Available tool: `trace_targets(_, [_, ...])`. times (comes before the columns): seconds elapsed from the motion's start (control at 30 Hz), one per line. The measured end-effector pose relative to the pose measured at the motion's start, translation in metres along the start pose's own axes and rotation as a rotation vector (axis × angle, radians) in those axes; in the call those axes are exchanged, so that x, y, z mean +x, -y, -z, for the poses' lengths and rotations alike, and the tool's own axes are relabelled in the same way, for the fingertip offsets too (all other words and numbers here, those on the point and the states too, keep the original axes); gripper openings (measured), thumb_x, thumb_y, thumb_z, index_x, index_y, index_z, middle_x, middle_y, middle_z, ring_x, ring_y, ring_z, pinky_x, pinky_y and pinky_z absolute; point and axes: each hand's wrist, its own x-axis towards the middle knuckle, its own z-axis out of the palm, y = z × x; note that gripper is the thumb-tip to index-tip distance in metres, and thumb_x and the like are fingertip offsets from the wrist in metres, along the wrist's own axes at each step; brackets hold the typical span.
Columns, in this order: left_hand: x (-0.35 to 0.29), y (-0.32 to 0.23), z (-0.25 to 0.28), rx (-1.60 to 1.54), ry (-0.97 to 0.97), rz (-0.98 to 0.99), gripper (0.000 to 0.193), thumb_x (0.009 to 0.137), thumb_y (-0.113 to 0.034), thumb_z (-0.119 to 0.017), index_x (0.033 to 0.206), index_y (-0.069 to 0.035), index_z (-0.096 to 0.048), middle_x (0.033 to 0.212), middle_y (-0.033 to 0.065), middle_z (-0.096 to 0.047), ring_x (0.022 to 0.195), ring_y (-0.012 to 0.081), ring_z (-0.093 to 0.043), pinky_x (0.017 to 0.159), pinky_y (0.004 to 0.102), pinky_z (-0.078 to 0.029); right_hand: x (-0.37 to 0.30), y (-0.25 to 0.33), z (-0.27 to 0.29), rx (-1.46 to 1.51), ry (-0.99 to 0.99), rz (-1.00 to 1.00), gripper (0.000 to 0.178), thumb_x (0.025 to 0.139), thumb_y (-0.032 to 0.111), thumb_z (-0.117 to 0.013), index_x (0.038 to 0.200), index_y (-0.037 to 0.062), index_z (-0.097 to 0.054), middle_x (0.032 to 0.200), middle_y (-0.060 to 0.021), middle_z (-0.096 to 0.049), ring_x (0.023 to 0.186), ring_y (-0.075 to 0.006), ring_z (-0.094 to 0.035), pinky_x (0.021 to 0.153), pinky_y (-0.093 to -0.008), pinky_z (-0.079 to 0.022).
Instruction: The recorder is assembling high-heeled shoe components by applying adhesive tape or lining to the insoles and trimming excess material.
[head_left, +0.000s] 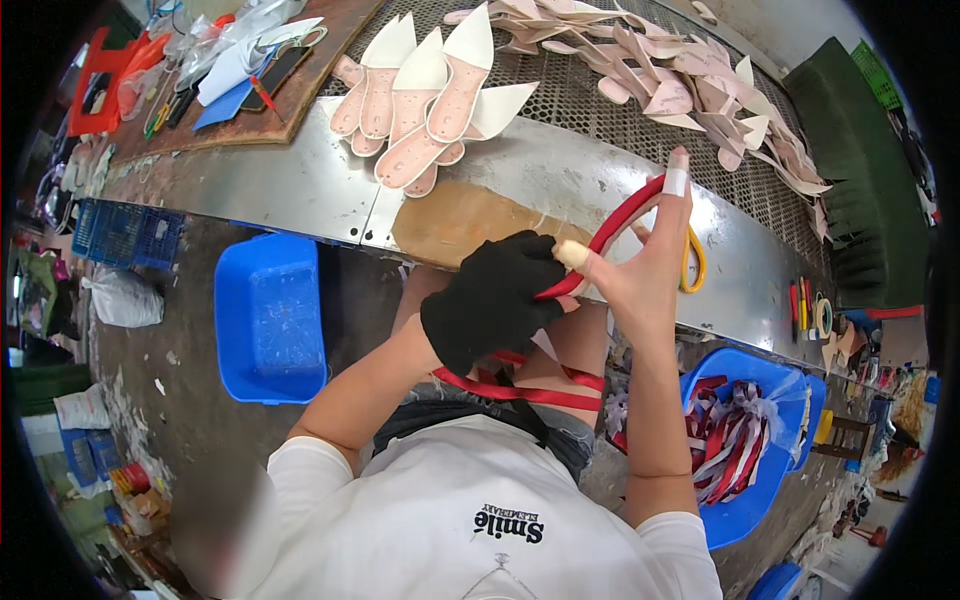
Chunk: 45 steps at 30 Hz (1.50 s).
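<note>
My left hand (490, 300), in a black glove with bare fingertips, is closed on a narrow red strip (618, 218). The strip curves up to my right hand (645, 285), where it runs past the thumb to the raised index finger. That thumb wears a cream finger cover, and white tape wraps the index finger. Other fingers of this hand curl in behind the strip, partly hidden. A yellow loop (695, 262) shows beside the right palm; what it belongs to is hidden. More red strip (520, 392) lies across my lap under my hands.
Pointed shoe pieces with pink insoles (405, 90) are stacked on the metal bench (270, 200). Another pile (670, 75) lies on the mesh surface. A brown patch (450, 225) covers the bench edge. Blue tubs (270, 330) flank me; the right one holds red and white strips (735, 430).
</note>
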Motion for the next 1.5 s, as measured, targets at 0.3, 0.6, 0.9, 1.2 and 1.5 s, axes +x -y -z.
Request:
trace_targets(0.3, [-0.008, 0.0, 0.01, -0.308, 0.096, 0.369, 0.029, 0.071, -0.014, -0.075, 0.094, 0.0, -0.064, 0.087, 0.0153, -0.065, 0.074, 0.0277, -0.062, 0.066, 0.036, -0.047, 0.023, -0.019, 0.008, 0.312, 0.057, -0.243, 0.056, 0.073, 0.008, -0.074, 0.126, 0.0016, -0.055, 0.085, -0.0028, -0.055, 0.068, -0.0074, -0.053, 0.057, -0.021, -0.046])
trace_targets(0.6, [-0.014, -0.011, 0.024, -0.491, 0.189, 0.508, 0.028, 0.077, -0.012, -0.074, 0.097, 0.003, -0.063, 0.086, 0.0044, -0.065, 0.079, 0.0081, -0.055, 0.071, 0.0271, -0.047, 0.047, -0.026, 0.031, 0.422, 0.182, -0.354, 0.018, 0.084, 0.009, -0.067, 0.1, -0.0006, -0.068, 0.07, 0.0017, -0.062, 0.058, -0.0024, -0.05, 0.054, -0.0193, -0.041])
trace_targets(0.9, [-0.014, -0.009, 0.03, -0.542, 0.113, 0.57, 0.041, 0.076, -0.017, -0.073, 0.109, 0.003, -0.062, 0.087, 0.0066, -0.065, 0.077, 0.0085, -0.054, 0.069, 0.0272, -0.045, 0.037, -0.045, 0.034, 0.859, 0.191, -0.407, 0.038, 0.085, 0.002, -0.063, 0.121, -0.0002, -0.054, 0.101, -0.0069, -0.066, 0.085, -0.0109, -0.062, 0.067, -0.0239, -0.05])
trace_targets(1.2, [-0.006, 0.042, 0.028, -1.331, 0.18, 0.376, 0.044, 0.096, -0.033, -0.045, 0.112, 0.007, -0.056, 0.081, 0.0041, -0.064, 0.072, 0.0103, -0.057, 0.066, 0.0224, -0.046, -0.002, -0.016, 0.036, 0.114, 0.43, -0.036, 0.017, 0.076, 0.004, -0.069, 0.093, 0.0014, -0.068, 0.083, -0.0026, -0.065, 0.076, -0.0167, -0.06, 0.07, -0.0253, -0.046])
trace_targets(1.5, [0.019, 0.011, 0.004, -0.883, -0.335, 0.714, 0.02, 0.088, -0.019, -0.064, 0.091, 0.001, -0.063, 0.073, 0.0048, -0.063, 0.063, 0.0115, -0.059, 0.06, 0.0248, -0.048, -0.033, -0.029, 0.024, 0.728, 0.427, -0.667, 0.026, 0.092, 0.018, -0.057, 0.107, -0.0012, -0.065, 0.086, -0.0034, -0.067, 0.073, -0.0075, -0.059, 0.064, -0.0224, -0.047])
